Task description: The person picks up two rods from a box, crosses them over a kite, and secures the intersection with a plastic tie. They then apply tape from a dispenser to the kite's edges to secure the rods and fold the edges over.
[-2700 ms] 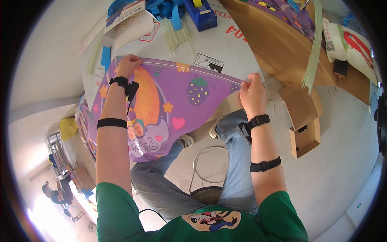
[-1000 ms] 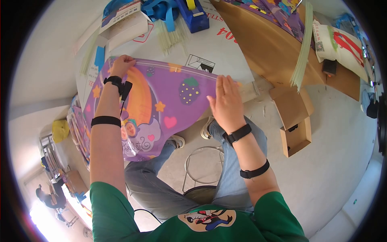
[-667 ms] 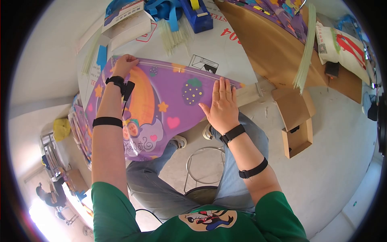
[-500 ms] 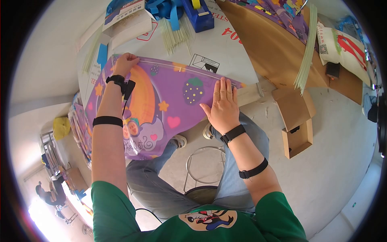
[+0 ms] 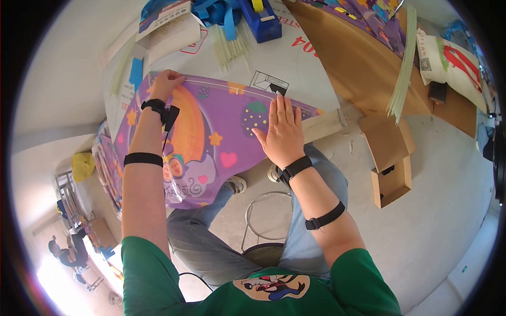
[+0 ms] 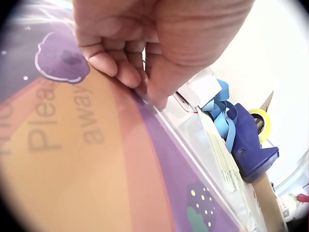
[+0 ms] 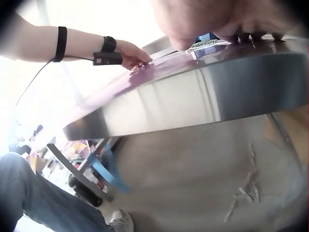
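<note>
Purple cartoon-printed plastic sheet lies on the white table, on the person's side of the blue tape dispenser. Right hand has left the sheet's corner — now flat, fingers straight, pressing mid-sheet. Left hand still pinches the edge, apparently at a thin rod — smoothing likely under way

I wear a green short-sleeved T-shirt with a cartoon print on the chest, blue jeans and what look like pale sneakers. A black strap carrying a small black box circles the wrist of my left hand, and a thin black cable trails from it. My right hand has a matching strap. A second black band rings each forearm.
</note>
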Available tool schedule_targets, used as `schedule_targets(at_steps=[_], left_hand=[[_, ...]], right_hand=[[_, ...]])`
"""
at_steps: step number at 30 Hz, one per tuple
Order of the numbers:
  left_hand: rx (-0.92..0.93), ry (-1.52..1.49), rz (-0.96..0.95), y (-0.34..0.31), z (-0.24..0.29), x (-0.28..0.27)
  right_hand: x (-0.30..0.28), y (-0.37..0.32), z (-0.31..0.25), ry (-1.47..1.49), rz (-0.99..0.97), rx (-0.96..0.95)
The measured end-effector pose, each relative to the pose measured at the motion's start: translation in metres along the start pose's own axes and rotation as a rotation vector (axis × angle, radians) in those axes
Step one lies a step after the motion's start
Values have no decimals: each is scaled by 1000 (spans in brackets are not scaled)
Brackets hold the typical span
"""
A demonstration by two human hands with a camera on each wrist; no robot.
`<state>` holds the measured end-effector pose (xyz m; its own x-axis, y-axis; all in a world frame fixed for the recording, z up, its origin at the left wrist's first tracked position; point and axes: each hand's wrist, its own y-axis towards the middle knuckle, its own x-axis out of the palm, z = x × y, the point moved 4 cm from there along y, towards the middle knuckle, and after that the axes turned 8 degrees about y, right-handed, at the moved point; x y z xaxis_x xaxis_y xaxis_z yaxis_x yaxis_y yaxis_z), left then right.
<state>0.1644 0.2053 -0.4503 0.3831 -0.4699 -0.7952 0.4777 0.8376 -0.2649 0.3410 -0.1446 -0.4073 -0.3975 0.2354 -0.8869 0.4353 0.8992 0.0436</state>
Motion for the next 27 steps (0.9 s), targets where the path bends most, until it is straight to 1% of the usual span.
schedule_targets(at_steps=[3, 5, 8, 14, 17, 22, 25, 27], left_hand=[[22, 5, -13, 2, -2, 1], [24, 25, 4, -2, 2, -1], [31, 22, 5, -4, 3, 0], [41, 56, 10, -10, 13, -4], [48, 22, 11, -10, 13, -2], [34, 5, 1, -12, 16, -1], [38, 59, 34, -14, 19, -4], [38, 80, -1, -13, 22, -5]], right_hand=[[1, -1, -1, -27, -20, -6], [0, 0, -3, -9, 8, 1], [-2, 6, -18, -1, 8, -66], [17, 37, -43, 13, 21, -87], [26, 39, -43, 14, -19, -100], [30, 37, -45, 13, -27, -106], [31, 37, -46, 15, -25, -102], [31, 40, -49, 24, -29, -100]])
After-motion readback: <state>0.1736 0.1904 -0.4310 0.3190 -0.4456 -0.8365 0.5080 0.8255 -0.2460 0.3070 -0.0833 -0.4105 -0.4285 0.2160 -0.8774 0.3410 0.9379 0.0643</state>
